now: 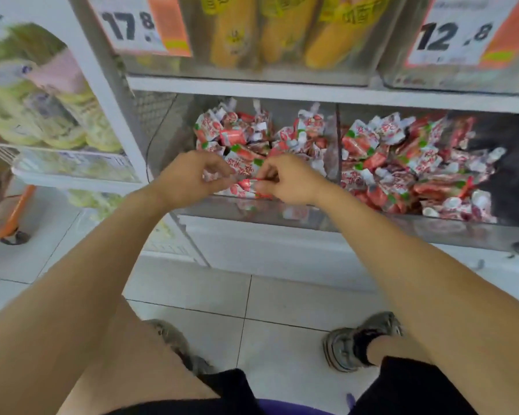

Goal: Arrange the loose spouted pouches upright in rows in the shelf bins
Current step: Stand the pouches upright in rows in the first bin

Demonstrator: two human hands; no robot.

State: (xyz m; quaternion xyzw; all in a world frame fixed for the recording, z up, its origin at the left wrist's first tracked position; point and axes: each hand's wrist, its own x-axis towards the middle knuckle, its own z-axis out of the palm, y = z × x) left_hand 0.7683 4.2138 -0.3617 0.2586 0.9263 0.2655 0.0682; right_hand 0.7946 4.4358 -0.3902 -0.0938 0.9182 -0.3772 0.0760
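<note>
Left hand (192, 174) and right hand (288, 181) meet at the front lip of the left bin (252, 214), fingers curled, both pinching the same red-and-white spouted pouch (246, 185) just above that clear front wall. Behind the held pouch, the loose pouches (261, 136) lie jumbled, heaped toward the bin's back, with a little open floor showing at its left side. A clear divider (338, 145) separates it from the right bin (462, 229), where more pouches (411, 166) pile up to the front edge. Pouch lettering is too blurred to read. Above the left bin, price cards read 17.8 (129, 25) and 12.8 (453, 34).
</note>
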